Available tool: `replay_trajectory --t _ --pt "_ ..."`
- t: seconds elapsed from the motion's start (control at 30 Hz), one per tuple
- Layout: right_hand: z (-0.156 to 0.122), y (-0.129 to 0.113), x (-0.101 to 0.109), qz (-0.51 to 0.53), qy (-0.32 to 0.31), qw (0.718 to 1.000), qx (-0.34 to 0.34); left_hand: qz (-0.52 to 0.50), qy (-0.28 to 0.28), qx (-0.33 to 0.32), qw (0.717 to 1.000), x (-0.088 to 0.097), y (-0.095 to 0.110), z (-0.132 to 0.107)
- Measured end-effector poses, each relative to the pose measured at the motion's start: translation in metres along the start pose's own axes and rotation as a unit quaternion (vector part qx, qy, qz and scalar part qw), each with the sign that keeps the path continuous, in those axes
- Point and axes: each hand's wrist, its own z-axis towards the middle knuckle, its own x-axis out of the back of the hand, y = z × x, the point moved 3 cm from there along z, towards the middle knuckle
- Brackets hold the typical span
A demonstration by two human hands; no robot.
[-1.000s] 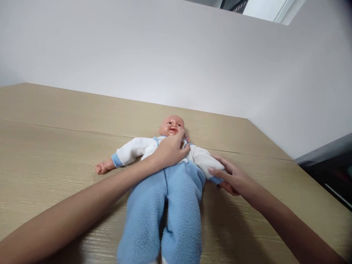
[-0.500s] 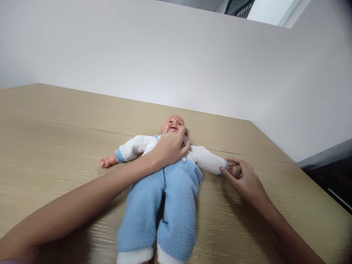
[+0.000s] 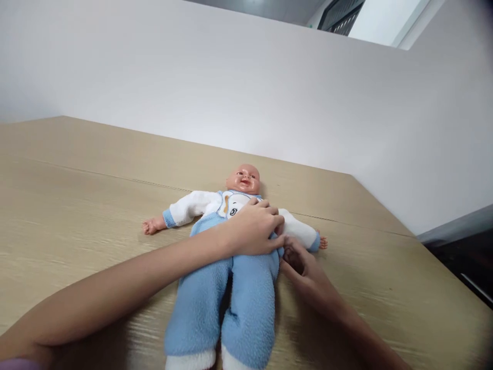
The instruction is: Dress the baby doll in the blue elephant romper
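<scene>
A baby doll (image 3: 246,303) lies on its back on the table, head away from me, arms spread. It wears a fleecy outfit with white sleeves, light blue trousers and an animal face on the chest. Across the doll's torso rests my left hand (image 3: 256,226), its fingers curled over the side of the outfit below the armpit. My right hand (image 3: 304,270) is at the doll's hip on the same side, thumb and fingers bent against the blue fabric. The two hands nearly meet there. What lies between their fingertips is partly hidden.
The wooden table (image 3: 96,216) has a seam running across it behind the doll. A pale wall (image 3: 192,82) rises at its far edge, with an opening at the top. Something dark (image 3: 462,257) stands beyond the table's right edge.
My left hand has moved from the doll's chin down and right to its side. My right hand has let go of the doll's hand and come in to the hip.
</scene>
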Motion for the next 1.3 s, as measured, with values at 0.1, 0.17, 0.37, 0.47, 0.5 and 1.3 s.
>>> replay_trajectory --t 0.1,0.17,0.37,0.47,0.5,1.3 --pt "0.009 0.001 0.007 0.066 0.001 0.998 -0.021 -0.048 -0.027 -0.009 0.998 -0.002 -0.003 0.002" --pt "0.011 -0.002 0.01 0.097 0.002 0.995 -0.028 -0.076 -0.054 -0.011 0.996 -0.001 -0.003 0.004" --pt "0.008 0.0 0.005 0.136 0.003 0.99 -0.047 -0.212 -0.095 0.05 0.971 -0.002 -0.004 0.01" --pt "0.003 0.004 0.009 0.051 0.046 0.998 0.002 -0.299 -0.061 0.098 0.947 -0.007 -0.009 0.015" --pt "0.001 0.004 0.013 -0.015 0.078 0.996 0.041 -0.308 -0.049 0.102 0.945 -0.008 -0.011 0.017" --pt "-0.012 -0.013 0.069 -0.213 0.233 0.934 0.165 -0.005 -0.059 0.041 0.997 -0.017 -0.013 0.038"
